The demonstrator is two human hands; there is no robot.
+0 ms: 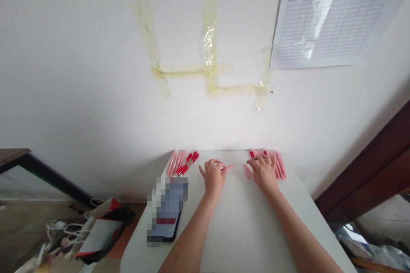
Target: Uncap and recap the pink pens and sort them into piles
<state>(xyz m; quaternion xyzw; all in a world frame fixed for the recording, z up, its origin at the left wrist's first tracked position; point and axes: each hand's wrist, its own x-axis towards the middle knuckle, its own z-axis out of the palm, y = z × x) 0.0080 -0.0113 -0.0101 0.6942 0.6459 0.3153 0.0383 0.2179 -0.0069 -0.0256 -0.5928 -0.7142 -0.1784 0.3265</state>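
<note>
My left hand [214, 175] pinches a pink pen barrel [228, 167] over the white table. From the barrel a thin pale pen refill [240, 164] runs to the right, its far end pinched in the fingers of my right hand [263, 170]. Whether the refill's left end is inside the barrel is too small to tell. Beside and partly under my right hand lie small pink pen parts [247, 172]. A row of pink pens [280, 165], some with red parts, lies just right of that hand.
Pink pens [175, 163] and red pens [188, 164] lie at the table's back left. A phone [169, 209], blurred out, rests near the left edge of the white table [243, 230]. The wall stands directly behind, with a taped paper sheet [333, 21].
</note>
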